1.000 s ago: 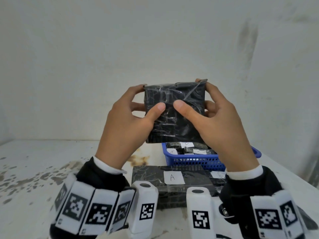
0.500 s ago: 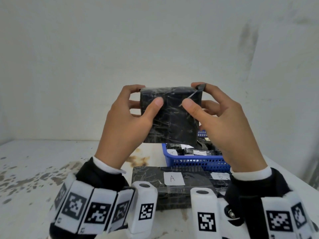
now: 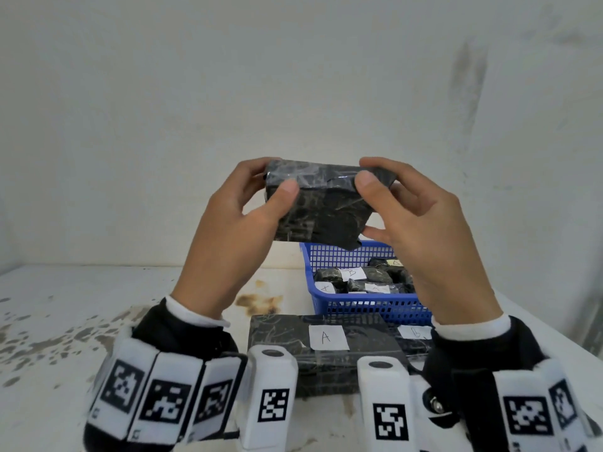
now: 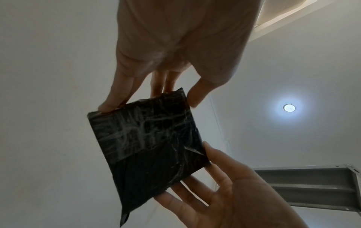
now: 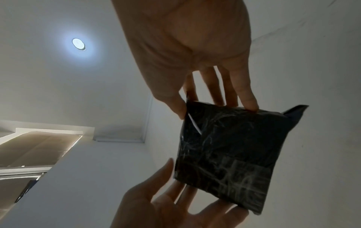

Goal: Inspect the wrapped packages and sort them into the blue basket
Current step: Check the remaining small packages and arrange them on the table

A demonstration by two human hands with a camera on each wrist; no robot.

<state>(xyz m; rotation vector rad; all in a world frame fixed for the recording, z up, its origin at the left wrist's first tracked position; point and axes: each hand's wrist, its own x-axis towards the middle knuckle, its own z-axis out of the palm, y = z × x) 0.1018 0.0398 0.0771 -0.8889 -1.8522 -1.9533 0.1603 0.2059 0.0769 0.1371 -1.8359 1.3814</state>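
Observation:
I hold a black plastic-wrapped package (image 3: 321,208) up at chest height, above the table. My left hand (image 3: 279,174) pinches its upper left corner between thumb and fingers. At the upper right corner my right hand (image 3: 367,171) pinches it the same way, with the other fingers spread behind. The left wrist view looks up at the package (image 4: 148,146) under my left hand (image 4: 152,101). The right wrist view shows the package (image 5: 226,154) below my right hand (image 5: 215,107). The blue basket (image 3: 359,309) stands on the table behind, holding several labelled black packages.
A larger black package labelled A (image 3: 293,347) lies on the stained white table (image 3: 98,305) in front of the basket. Another labelled B (image 3: 414,334) lies to its right. White walls close the back and right. A grey metal shelf (image 4: 312,188) stands nearby.
Both hands have tipped the package so its top side now faces me, and shifted their grip to its upper corners. More of the basket shows below it.

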